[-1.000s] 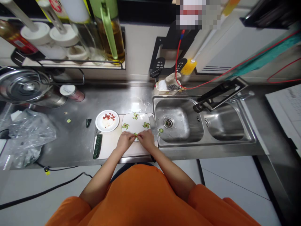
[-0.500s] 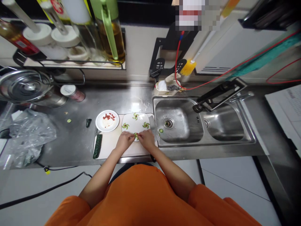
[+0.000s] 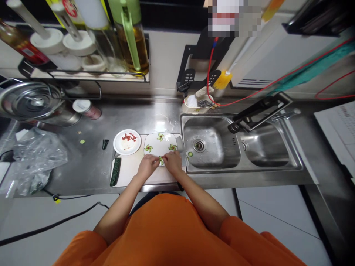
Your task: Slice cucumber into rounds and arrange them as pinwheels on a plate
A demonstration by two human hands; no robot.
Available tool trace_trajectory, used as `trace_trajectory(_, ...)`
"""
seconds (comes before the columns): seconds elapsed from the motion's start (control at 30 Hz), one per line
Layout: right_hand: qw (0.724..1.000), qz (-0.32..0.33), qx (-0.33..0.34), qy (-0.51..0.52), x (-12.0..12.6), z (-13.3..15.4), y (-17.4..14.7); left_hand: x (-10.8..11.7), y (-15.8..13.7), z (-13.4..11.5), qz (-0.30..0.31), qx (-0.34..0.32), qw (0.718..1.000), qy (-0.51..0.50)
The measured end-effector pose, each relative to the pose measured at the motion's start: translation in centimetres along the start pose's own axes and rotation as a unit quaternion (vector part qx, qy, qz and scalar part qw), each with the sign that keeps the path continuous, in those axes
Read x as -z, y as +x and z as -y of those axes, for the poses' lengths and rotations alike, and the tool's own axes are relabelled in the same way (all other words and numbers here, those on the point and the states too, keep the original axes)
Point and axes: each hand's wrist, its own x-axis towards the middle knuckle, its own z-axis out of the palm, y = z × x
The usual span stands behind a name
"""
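A white square plate [image 3: 158, 147] carries several pinwheel-shaped garnishes of green cucumber slices with small red centres. At its near rim, my left hand [image 3: 149, 164] and my right hand [image 3: 173, 162] meet over the closest cucumber garnish [image 3: 161, 161]. Both have their fingers closed in a pinch. A small red piece, like a goji berry, shows by the right fingertips; what the left fingertips hold is hidden. To the left stands a round white plate [image 3: 119, 147] with several red goji-like pieces [image 3: 129, 137]. A length of dark green cucumber [image 3: 115, 172] lies on the white cutting board [image 3: 130, 173].
A knife [image 3: 181, 152] lies by the square plate's right side, next to the double sink [image 3: 212, 168] with its black faucet [image 3: 244, 120]. On the left are a plastic bag [image 3: 39, 155], a steel pot [image 3: 62, 114], a pink canister [image 3: 90, 111] and a cucumber end [image 3: 105, 144].
The view has shifted very slightly. Both hands stay pinched over the nearest garnish, with only tiny finger movement.
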Motion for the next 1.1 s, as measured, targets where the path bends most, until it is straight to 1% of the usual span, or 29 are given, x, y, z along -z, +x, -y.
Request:
trace_trajectory(0.3,1.000,-0.012,0.013,-0.011,0.18,-0.17,0.03,-0.53,0.07,0.13,0.030,-0.004,0.999,0.016)
trace_trajectory(0.43,0.999,-0.004,0.031,-0.017,-0.09,-0.24,-0.02,-0.53,0.01,0.17,0.031,-0.007,0.999,0.022)
trace_trajectory(0.57,0.999,0.007,0.033,-0.024,-0.25,-0.23,-0.05,-0.45,0.02,0.07,0.025,-0.014,1.000,0.013)
trace_trajectory(0.73,0.999,0.014,0.032,-0.026,0.03,-0.07,-0.08,-0.43,-0.08,0.11,0.043,-0.027,0.998,0.027)
trace_trajectory(0.93,0.999,0.025,0.032,-0.032,0.30,-0.07,-0.11,-0.70,-0.23,0.32,0.029,-0.029,0.998,0.050)
trace_trajectory(1.1,0.999,0.027,0.029,-0.030,0.37,0.00,-0.12,-0.49,-0.14,0.32,0.028,-0.026,0.999,0.030)
